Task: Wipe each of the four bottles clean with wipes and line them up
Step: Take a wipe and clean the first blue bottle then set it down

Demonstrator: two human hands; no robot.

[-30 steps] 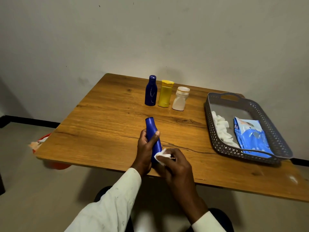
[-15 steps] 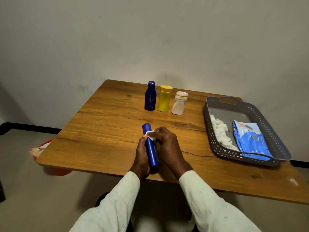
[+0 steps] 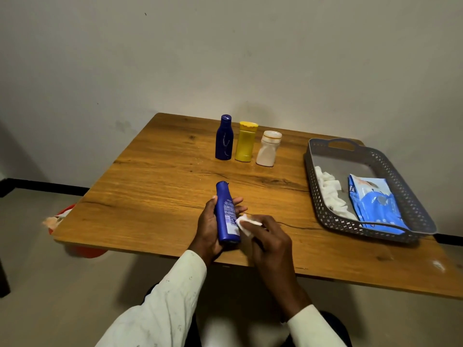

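Note:
My left hand (image 3: 208, 229) grips a tall blue bottle (image 3: 226, 212) over the table's near edge, cap pointing away from me, printed label facing up. My right hand (image 3: 271, 236) pinches a small white wipe (image 3: 246, 224) against the bottle's lower right side. Three bottles stand in a row at the back of the wooden table (image 3: 160, 186): a dark blue bottle (image 3: 223, 138), a yellow bottle (image 3: 245, 142) and a white bottle (image 3: 268, 149).
A grey perforated basket (image 3: 411, 204) sits at the right, holding several used white wipes (image 3: 329, 194) and a blue wipes pack (image 3: 375, 204). An orange bin (image 3: 61, 216) shows below the table's left edge. A plain wall stands behind.
My right hand slid the wipe from the bottle's cap end down to its lower right side. The bottle turned so its label faces up.

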